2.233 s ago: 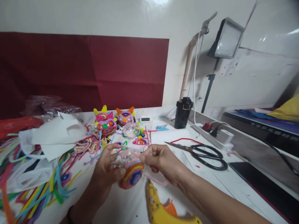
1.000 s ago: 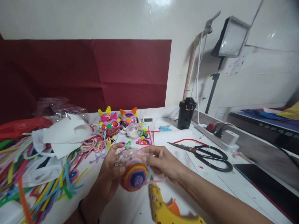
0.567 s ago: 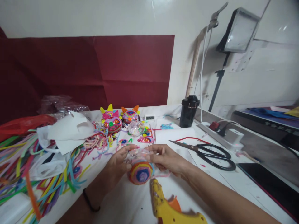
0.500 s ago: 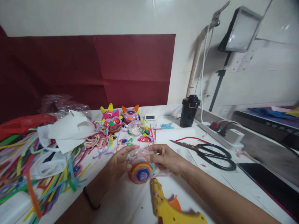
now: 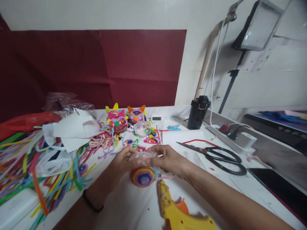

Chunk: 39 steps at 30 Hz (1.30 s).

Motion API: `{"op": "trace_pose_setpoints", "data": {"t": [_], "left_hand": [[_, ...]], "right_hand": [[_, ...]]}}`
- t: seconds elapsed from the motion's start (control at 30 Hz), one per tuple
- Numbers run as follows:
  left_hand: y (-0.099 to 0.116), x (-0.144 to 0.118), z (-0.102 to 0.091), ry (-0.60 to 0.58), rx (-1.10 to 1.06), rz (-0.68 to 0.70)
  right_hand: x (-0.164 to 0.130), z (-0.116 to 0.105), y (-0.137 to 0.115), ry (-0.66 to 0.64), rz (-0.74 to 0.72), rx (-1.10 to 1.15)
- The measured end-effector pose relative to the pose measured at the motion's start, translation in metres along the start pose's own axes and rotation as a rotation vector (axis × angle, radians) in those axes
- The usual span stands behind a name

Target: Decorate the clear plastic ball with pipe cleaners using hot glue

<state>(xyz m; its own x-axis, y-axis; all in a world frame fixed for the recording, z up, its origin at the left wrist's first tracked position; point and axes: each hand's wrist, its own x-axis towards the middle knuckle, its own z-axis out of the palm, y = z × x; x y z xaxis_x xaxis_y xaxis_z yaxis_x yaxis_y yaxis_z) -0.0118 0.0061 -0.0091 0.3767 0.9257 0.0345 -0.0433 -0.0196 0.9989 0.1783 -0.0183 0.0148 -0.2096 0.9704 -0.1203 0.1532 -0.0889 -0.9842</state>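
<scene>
Both my hands hold a clear plastic ball (image 5: 142,156) whose front is covered by a coiled disc of orange, yellow, pink and purple pipe cleaners (image 5: 142,176). My left hand (image 5: 123,159) grips its left side, and my right hand (image 5: 168,159) pinches its top right. A thin pink pipe cleaner (image 5: 165,176) trails out below my right hand. A yellow and orange glue gun (image 5: 177,210) lies on the white table (image 5: 134,210) just in front of the ball.
Black scissors (image 5: 216,156) lie to the right. A black cup (image 5: 198,111), a power strip (image 5: 230,135) and a lamp stand (image 5: 230,86) are further back. Finished colourful balls (image 5: 120,121), a clear ball (image 5: 142,128) and loose pipe cleaners (image 5: 48,179) spread over the left.
My hands and the ball have shifted slightly away from me and lower toward the table; the coiled disc has turned to face me more squarely. My view has swung a little left.
</scene>
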Motion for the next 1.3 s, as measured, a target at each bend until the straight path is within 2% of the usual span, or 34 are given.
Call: {"op": "trace_pose_setpoints", "data": {"t": [0.1,0.33,0.5,0.83,1.13,1.3], "left_hand": [[0.001,0.001,-0.003,0.032,0.073,0.018],[0.005,0.000,-0.009,-0.092,-0.026,-0.076],[0.006,-0.001,-0.010,-0.135,-0.086,-0.076],[0.005,0.000,-0.009,-0.134,-0.102,-0.112],[0.009,-0.003,-0.006,-0.132,-0.057,-0.138],[0.014,-0.006,-0.002,-0.078,0.011,-0.115]], "right_hand": [[0.000,0.004,-0.009,0.017,0.036,-0.041],[0.003,0.009,-0.018,-0.002,0.051,-0.086],[0.003,0.009,-0.015,-0.010,0.046,-0.062],[-0.005,0.007,-0.008,-0.059,0.018,0.124],[-0.001,0.008,-0.004,0.001,0.055,0.150],[0.003,0.010,-0.005,-0.004,0.035,0.144]]}}
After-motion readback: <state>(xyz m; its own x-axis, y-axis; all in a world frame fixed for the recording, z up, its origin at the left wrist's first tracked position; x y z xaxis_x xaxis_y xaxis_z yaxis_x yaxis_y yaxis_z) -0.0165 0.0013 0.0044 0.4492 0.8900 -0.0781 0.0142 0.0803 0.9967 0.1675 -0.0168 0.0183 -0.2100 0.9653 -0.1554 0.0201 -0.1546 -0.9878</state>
